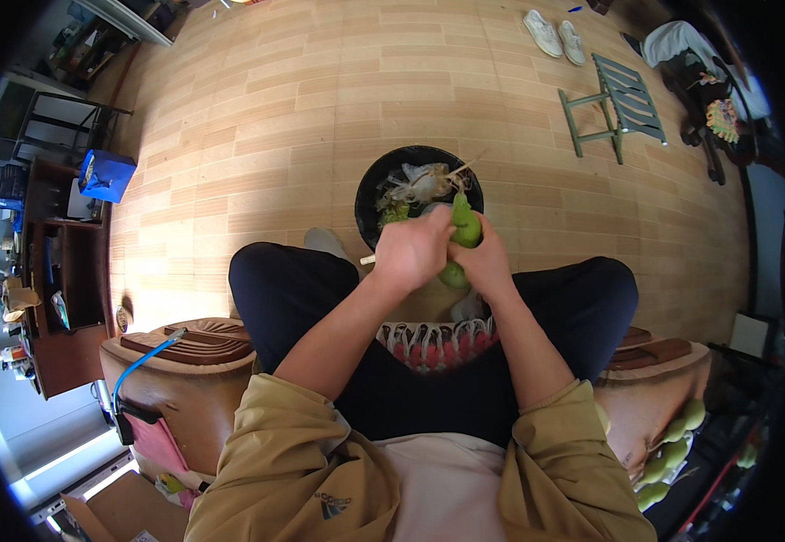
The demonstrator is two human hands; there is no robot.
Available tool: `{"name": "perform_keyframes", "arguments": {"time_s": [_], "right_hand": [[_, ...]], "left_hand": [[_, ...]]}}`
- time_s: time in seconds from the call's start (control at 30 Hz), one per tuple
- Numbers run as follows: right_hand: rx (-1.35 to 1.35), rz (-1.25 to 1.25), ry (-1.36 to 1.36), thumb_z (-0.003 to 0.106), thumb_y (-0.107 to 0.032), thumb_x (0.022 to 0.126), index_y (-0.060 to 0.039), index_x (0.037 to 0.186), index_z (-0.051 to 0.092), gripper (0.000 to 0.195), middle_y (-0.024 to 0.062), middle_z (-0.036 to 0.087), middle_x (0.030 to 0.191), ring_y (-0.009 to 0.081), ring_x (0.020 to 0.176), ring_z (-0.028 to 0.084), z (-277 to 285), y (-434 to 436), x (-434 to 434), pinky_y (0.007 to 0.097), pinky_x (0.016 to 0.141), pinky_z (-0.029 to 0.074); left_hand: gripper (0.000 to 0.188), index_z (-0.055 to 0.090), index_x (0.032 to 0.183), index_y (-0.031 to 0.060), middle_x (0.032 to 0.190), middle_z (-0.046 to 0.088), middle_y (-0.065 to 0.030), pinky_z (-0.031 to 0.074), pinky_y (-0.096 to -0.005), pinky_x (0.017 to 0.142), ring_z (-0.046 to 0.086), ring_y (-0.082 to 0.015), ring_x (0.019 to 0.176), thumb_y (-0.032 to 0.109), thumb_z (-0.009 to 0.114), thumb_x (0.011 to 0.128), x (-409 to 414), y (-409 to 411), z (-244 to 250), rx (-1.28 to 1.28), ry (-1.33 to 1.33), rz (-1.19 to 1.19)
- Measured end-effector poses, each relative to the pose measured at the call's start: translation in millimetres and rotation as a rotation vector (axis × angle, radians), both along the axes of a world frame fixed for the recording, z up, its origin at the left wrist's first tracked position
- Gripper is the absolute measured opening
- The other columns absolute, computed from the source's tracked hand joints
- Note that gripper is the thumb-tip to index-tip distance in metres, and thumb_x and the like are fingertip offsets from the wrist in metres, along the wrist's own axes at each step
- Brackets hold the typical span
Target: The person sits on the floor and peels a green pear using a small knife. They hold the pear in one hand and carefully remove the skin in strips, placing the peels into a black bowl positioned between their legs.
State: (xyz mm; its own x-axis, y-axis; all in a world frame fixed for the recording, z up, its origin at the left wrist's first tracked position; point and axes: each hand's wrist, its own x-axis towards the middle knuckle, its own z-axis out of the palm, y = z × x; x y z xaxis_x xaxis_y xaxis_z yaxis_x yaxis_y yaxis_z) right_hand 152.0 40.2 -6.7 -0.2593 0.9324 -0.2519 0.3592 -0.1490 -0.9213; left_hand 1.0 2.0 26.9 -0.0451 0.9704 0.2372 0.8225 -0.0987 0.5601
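A green bottle-shaped gourd (463, 227) lies between my two hands, its narrow neck pointing away from me over a black round bin (367, 177). My right hand (489, 261) wraps the gourd from the right side. My left hand (411, 249) is a fist pressed against the gourd's left side. A pale, wooden-looking handle (367, 259) sticks out behind that fist; the rest of this tool is hidden. The gourd's lower part shows below my fingers. Inside the bin are crumpled clear plastic (423, 181), dry stalks and green scraps (396, 212).
A folding stool (629, 101) and white shoes (543, 32) stand at the upper right. Brown sofa cushions (182, 386) flank me, with several green gourds (670, 454) at the lower right. A wooden cabinet (70, 325) and a blue box (109, 176) are at the left.
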Motion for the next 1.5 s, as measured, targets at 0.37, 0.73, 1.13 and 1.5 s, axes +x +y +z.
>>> {"name": "perform_keyframes", "arguments": {"time_s": [0.37, 0.73, 1.13, 1.5], "right_hand": [[-0.058, -0.025, 0.091, 0.081, -0.021, 0.074, -0.0023, 0.134, 0.054, 0.069, 0.0161, 0.067, 0.119, 0.0246, 0.109, 0.065, -4.5, 5.9, 3.0, 0.0356, 0.093, 0.051], [-0.366, 0.068, 0.339, 0.077, -0.018, 0.08, -0.0026, 0.136, 0.051, 0.064, 0.0116, 0.066, 0.115, 0.0224, 0.104, 0.065, 25.6, 9.4, 3.9, 0.0357, 0.092, 0.051], [-0.512, 0.124, 0.415, 0.076, -0.01, 0.079, -0.0043, 0.135, 0.05, 0.062, 0.0081, 0.062, 0.116, 0.0185, 0.106, 0.061, 20.5, 1.8, 4.9, 0.0334, 0.091, 0.05], [-0.58, 0.008, 0.567, 0.075, -0.007, 0.08, -0.0048, 0.132, 0.05, 0.058, 0.008, 0.061, 0.113, 0.0195, 0.102, 0.062, 19.9, 5.4, 4.1, 0.0352, 0.087, 0.053]], "left_hand": [[0.016, 0.055, 0.087, 0.0087, 0.069, 0.065, -0.0134, 0.051, -0.0457, 0.056, 0.065, -0.0369, 0.065, 0.018, 0.067, 0.09, -2.2, 2.7, 6.5, -0.014, -0.003, 0.013], [0.013, 0.058, 0.095, 0.0077, 0.075, 0.066, -0.0177, 0.05, -0.0466, 0.061, 0.066, -0.0396, 0.072, 0.017, 0.065, 0.093, -22.1, 11.8, 5.2, -0.083, -0.248, 0.132], [0.014, 0.056, 0.089, 0.0095, 0.073, 0.068, -0.0136, 0.052, -0.0465, 0.058, 0.067, -0.0363, 0.068, 0.018, 0.068, 0.09, -12.0, 5.8, 8.5, -0.032, -0.05, 0.079], [0.012, 0.058, 0.091, 0.0095, 0.072, 0.066, -0.0162, 0.052, -0.0463, 0.058, 0.067, -0.0379, 0.069, 0.016, 0.068, 0.09, -8.9, -8.7, 6.1, -0.021, -0.148, 0.03]]}}
